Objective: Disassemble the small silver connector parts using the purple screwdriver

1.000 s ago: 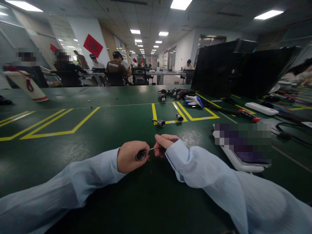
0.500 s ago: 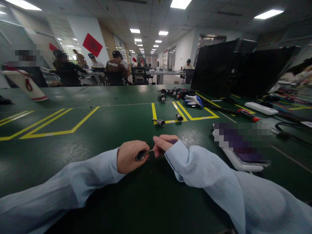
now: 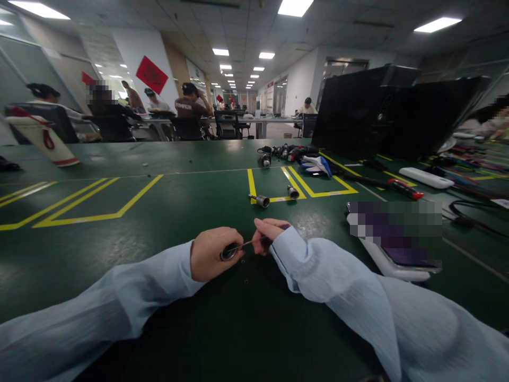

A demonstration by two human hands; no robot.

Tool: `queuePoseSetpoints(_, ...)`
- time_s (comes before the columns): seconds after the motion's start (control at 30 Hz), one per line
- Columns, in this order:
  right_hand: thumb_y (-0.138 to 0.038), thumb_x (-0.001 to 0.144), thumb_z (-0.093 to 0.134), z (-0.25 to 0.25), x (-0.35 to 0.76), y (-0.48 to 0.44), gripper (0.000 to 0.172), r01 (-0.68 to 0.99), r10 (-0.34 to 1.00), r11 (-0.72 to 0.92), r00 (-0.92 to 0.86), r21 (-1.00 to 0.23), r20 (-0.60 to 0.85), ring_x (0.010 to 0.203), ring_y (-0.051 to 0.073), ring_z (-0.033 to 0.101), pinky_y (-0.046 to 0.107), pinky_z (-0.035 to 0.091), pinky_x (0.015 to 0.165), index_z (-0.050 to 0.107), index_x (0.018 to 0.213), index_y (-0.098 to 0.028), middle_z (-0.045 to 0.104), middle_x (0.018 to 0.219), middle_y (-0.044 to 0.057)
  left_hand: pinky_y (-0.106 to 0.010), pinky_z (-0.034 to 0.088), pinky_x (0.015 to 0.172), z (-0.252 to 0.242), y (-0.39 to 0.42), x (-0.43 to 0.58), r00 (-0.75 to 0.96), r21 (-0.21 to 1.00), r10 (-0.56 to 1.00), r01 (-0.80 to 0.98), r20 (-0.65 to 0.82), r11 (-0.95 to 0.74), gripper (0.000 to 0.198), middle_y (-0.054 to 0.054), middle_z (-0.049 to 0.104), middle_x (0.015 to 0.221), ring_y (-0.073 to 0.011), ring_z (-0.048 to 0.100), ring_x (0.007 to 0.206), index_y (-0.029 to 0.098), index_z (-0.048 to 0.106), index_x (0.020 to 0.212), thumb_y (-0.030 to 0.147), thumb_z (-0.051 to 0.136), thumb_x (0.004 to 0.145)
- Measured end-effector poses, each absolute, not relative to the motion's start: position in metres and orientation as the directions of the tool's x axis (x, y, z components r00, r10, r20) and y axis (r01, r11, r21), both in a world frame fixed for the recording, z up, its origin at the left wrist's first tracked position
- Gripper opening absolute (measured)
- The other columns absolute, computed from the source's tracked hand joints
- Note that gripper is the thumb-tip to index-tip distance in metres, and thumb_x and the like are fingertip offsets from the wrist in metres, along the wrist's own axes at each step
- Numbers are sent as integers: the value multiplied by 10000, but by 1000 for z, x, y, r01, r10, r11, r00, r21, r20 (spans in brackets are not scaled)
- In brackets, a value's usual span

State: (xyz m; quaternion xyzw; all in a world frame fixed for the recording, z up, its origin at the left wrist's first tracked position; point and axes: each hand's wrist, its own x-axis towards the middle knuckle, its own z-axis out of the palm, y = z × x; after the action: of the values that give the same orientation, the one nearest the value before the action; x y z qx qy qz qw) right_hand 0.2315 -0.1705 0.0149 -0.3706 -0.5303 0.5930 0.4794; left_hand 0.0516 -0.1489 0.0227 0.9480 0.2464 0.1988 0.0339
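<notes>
My left hand (image 3: pixel 209 252) is closed around a hollow metal cylinder (image 3: pixel 228 252), its round open end facing me. In my right hand (image 3: pixel 269 234), thumb and fingers pinch a tool with a thin metal shaft (image 3: pixel 248 242). A bit of purple, perhaps its handle, shows near the wrist; the exact kind is unclear. The shaft runs left to the cylinder's open end. Below the hands, two tiny rings (image 3: pixel 246 281) lie on the green table (image 3: pixel 191 329). Beyond them are a metal cylinder with a thin stem (image 3: pixel 262 201) and another metal cylinder (image 3: pixel 293 192).
Yellow tape (image 3: pixel 254 183) marks the table. Farther back lie a white-and-blue glove (image 3: pixel 317 165), dark metal parts (image 3: pixel 265 159) and a red-and-black handle (image 3: pixel 405 188). A phone (image 3: pixel 397 239) rests on a white object at right, before black monitors (image 3: pixel 358 111). People sit beyond.
My right hand has shifted slightly right, away from the left hand, and more of the thin shaft shows. My left hand keeps its hold on the metal cylinder, almost unmoved.
</notes>
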Motion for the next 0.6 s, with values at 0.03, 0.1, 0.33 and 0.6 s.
queuePoseSetpoints(0.03, -457, 739, 497, 16, 233, -170, 398, -166, 963, 31, -260, -986, 74, 365, 62, 448, 192, 367, 388, 541, 492, -148, 542, 419, -18, -223, 352, 548, 25, -150, 51, 810, 105, 469, 464, 351, -880, 71, -12, 542, 652, -112, 479, 589, 159, 507, 723, 189, 457, 763)
queuePoseSetpoints(0.1, -428, 742, 498, 18, 237, -170, 385, -142, 966, 36, -248, -989, 71, 337, 59, 431, 188, 339, 359, 532, 477, -151, 520, 382, -27, -239, 336, 537, 29, -152, 51, 854, -29, 423, 452, 304, -892, 103, -18, 542, 664, -122, 461, 584, 163, 514, 734, 168, 418, 774)
queuePoseSetpoints(0.33, -390, 714, 513, 13, 240, -165, 353, -76, 974, -40, -225, -996, -22, 265, 51, 366, 187, 277, 303, 505, 444, -163, 466, 301, -46, -290, 304, 515, 33, -161, 58, 937, -360, 308, 349, 166, -865, 215, -48, 543, 659, -165, 431, 577, 162, 534, 739, 89, 339, 793)
queuePoseSetpoints(0.6, -367, 668, 527, 12, 236, -164, 355, -59, 990, -13, -141, -998, -4, 247, 56, 381, 185, 272, 308, 472, 380, -167, 416, 266, -53, -305, 391, 678, 31, -131, 45, 834, -121, 444, 503, 327, -856, 148, -95, 553, 845, -187, 490, 761, 133, 540, 816, 237, 435, 797)
